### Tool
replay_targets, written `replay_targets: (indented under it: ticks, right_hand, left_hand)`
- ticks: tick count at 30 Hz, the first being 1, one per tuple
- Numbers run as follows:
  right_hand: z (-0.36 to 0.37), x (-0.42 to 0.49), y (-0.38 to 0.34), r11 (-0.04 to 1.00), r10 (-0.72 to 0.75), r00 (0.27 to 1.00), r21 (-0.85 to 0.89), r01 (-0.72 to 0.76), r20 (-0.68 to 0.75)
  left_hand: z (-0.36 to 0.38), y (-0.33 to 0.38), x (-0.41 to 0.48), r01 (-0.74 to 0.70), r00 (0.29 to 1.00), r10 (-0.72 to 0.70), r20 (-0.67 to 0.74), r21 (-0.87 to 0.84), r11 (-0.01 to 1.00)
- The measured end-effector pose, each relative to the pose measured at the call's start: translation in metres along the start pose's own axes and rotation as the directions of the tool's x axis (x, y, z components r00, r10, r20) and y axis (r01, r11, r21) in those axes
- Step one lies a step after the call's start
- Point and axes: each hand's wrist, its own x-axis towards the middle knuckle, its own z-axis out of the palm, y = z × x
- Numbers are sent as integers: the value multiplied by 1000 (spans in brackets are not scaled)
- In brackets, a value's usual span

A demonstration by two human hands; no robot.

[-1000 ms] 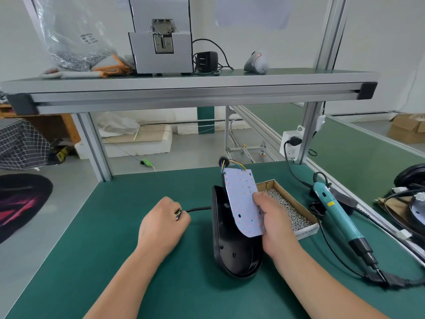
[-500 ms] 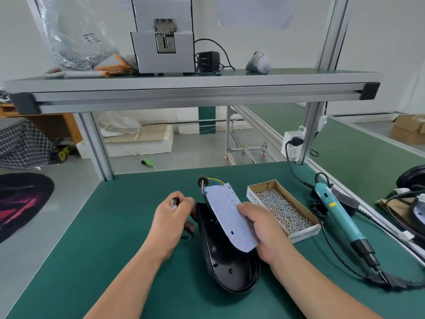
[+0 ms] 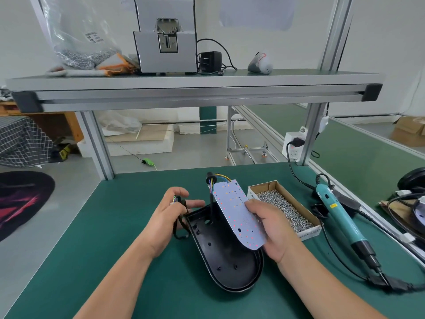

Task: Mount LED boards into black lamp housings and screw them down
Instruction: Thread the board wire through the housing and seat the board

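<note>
Right hand (image 3: 273, 229) grips LED board (image 3: 236, 215); left hand (image 3: 170, 215), cable (image 3: 211, 199).

I count two hands, the left hand (image 3: 170, 215) and the right hand (image 3: 273, 231). On the desk (image 3: 115, 249) there is one black housing (image 3: 227, 256), one LED board (image 3: 239, 217), one black cable (image 3: 175, 229), one teal screwdriver (image 3: 340, 217), and one cardboard box (image 3: 263, 187) of screws (image 3: 285, 208), too many to count. The shelf (image 3: 299, 77) carries one grey machine (image 3: 165, 35) and one plastic bag (image 3: 78, 35).

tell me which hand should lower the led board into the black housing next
Right, likely. The right hand grips the LED board, tilted over the open housing; the left hand is busy pinching the cable end.
</note>
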Motion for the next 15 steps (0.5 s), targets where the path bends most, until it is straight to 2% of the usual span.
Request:
replay_targets:
  ticks: [2, 6, 9, 13, 15]
  right_hand:
    - [1, 0, 2, 1000, -13, 1000, 7, 13, 16]
    - [1, -4, -3, 1000, 11, 996, 14, -12, 84]
    - [-4, -5, -10, 998, 31, 994, -65, -24, 109]
    - [-12, -5, -17, 986, 19, 998, -168, -8, 62]
    - [-14, -6, -20, 961, -3, 999, -276, 18, 54]
  left_hand:
    - [-3, -1, 1, 13, 1000, -13, 11, -3, 1000]
    - [-2, -3, 1, -12, 999, 17, -29, 169, 986]
    - [4, -1, -1, -26, 997, 41, -59, 233, 972]
    - [6, 5, -3, -14, 985, 64, -158, 297, 955]
    - [1, 8, -4, -7, 976, 70, -205, 295, 956]
